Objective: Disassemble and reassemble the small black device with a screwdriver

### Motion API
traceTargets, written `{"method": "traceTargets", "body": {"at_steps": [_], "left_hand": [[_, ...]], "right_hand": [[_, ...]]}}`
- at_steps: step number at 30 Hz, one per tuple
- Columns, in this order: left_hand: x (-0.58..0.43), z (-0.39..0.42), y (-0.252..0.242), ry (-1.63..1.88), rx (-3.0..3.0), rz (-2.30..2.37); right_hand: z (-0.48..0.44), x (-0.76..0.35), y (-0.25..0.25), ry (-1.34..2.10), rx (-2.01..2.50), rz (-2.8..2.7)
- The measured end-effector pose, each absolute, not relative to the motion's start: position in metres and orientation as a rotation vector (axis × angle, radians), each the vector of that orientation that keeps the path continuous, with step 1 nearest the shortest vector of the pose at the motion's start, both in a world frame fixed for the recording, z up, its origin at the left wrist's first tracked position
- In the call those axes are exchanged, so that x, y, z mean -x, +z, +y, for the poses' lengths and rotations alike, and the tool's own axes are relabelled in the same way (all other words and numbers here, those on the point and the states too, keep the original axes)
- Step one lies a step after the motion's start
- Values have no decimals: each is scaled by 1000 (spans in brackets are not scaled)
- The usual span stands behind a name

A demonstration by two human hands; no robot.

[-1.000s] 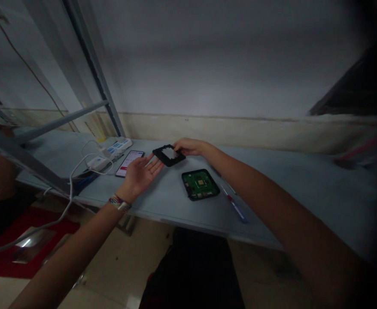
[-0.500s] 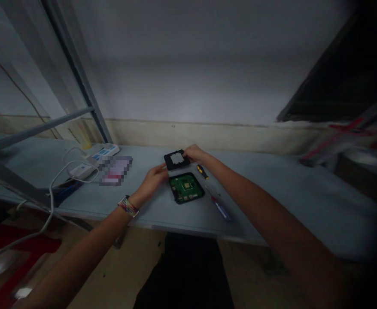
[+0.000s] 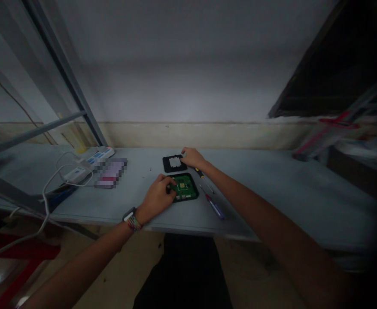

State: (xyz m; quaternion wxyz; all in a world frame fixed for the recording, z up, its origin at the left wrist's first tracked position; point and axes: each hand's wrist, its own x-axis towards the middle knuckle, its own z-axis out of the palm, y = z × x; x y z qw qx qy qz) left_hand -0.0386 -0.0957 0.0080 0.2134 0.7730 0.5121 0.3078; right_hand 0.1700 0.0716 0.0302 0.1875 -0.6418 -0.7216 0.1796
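1. The open black casing (image 3: pixel 196 194) lies flat on the bench (image 3: pixel 259 184), with the green circuit board (image 3: pixel 182 184) facing up inside it; take it as the landmark
2. At the casing's left edge is the left hand (image 3: pixel 159 193), its thumb and fingers bent into a narrow pinch that seems to hold the rim; the tips reach in over the green circuit board
3. Just beyond the casing lies the black cover (image 3: pixel 175 169), with its pale panel (image 3: pixel 175 162) uppermost
4. Beyond the casing and to its right, the right hand (image 3: pixel 193 157) has curled fingers at the cover's right edge; I cannot tell whether they pinch it or merely touch it
5. To handle this well, the left grip would best bear on the casing's plastic rim rather than on the parts of the board, with light pressure so that nothing bends
6. The right fingers would do best to lay the cover down level and release it gently, well supported, clear of the casing
7. Mind the yellow-and-black screwdriver (image 3: pixel 199 172) beyond the casing's right corner and the purple-handled screwdriver (image 3: pixel 217 209) to its right, since the right forearm passes close to both
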Motion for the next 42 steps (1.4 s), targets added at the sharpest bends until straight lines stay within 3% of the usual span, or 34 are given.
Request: {"method": "traceTargets", "body": {"at_steps": [9,22,27,42], "left_hand": [[45,-92,4,881,-2189,1337],[58,-59,16,931,-2251,1526],[45,-6,14,638,-2334,1608],[29,28,9,627,-2375,1582]], "right_hand": [[27,-196,28,224,1567,-2045],[-83,-249,-8,256,1400,-2290],[-89,-265,-13,316,1393,-2335],[-82,-282,-19,371,1394,-2202]]}}
